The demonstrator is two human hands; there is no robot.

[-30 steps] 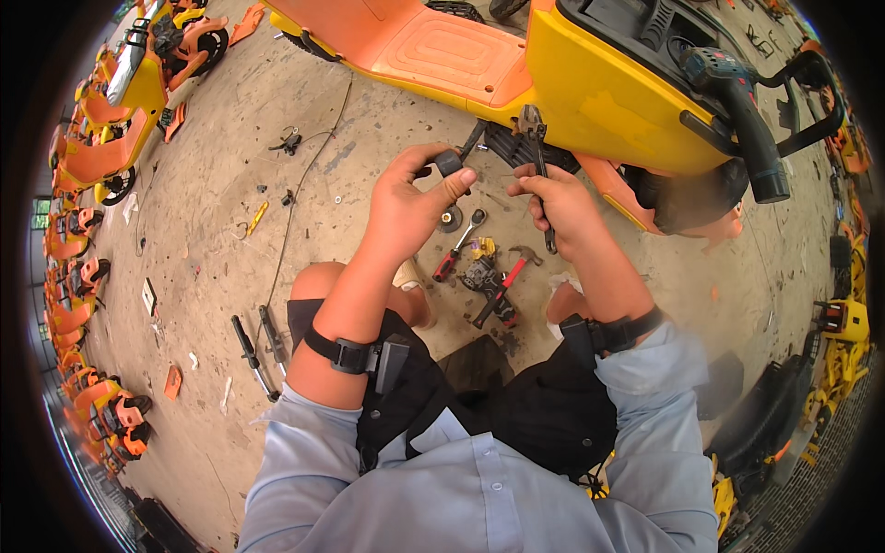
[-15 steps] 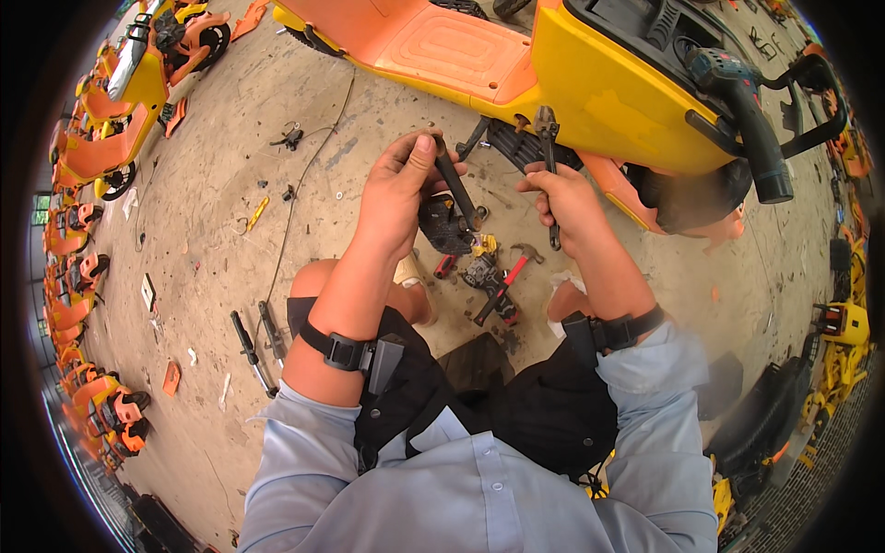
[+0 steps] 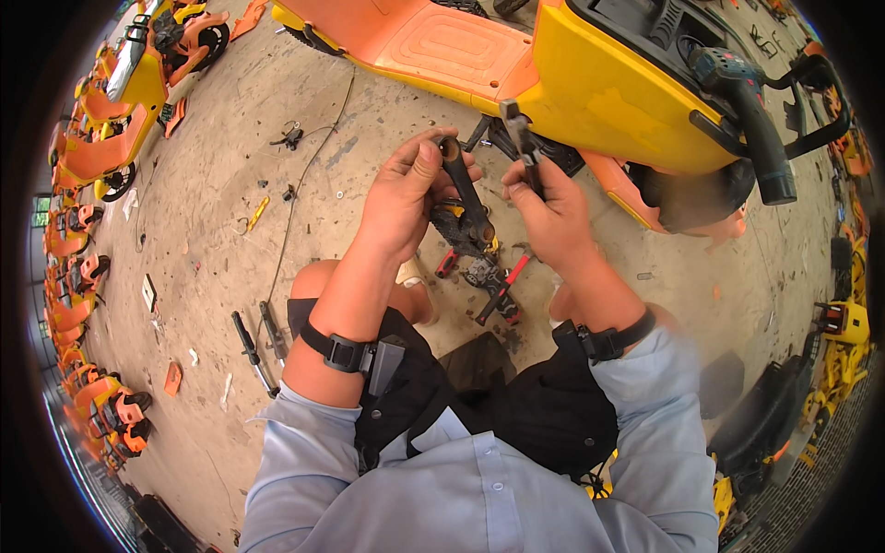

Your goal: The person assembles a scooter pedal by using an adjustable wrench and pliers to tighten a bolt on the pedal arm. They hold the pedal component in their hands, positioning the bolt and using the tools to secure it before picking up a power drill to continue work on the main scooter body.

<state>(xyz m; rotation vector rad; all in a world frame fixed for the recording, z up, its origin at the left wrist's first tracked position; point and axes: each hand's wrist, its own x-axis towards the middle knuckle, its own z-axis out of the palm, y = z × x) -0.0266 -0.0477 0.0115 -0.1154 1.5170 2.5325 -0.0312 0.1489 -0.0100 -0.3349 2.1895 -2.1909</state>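
Observation:
My left hand [image 3: 406, 189] is closed around the upper end of a black crank arm [image 3: 468, 195], which has a round hole at its top. A black pedal [image 3: 450, 224] appears joined to its lower end. My right hand [image 3: 553, 207] is wrapped around the handle of an adjustable wrench [image 3: 519, 132], whose metal head points up and away from me. The wrench is apart from the crank arm, to its right. On the floor below my hands lie a hammer [image 3: 507, 286] with a red handle, a dark power tool [image 3: 483, 273] and a small red-handled tool [image 3: 447, 264].
A yellow and orange scooter [image 3: 636, 101] stands just beyond my hands, with a cordless drill [image 3: 751, 120] resting on its rear. More scooters [image 3: 111, 138] line the left side. Two black-handled rods [image 3: 247, 341] lie left of my knee. A black seat-like piece [image 3: 761, 415] lies at right.
My right hand has moved left and closer to the crank arm, tilting the wrench head left and turning it. The crank arm has turned slightly, so its upper hole faces me.

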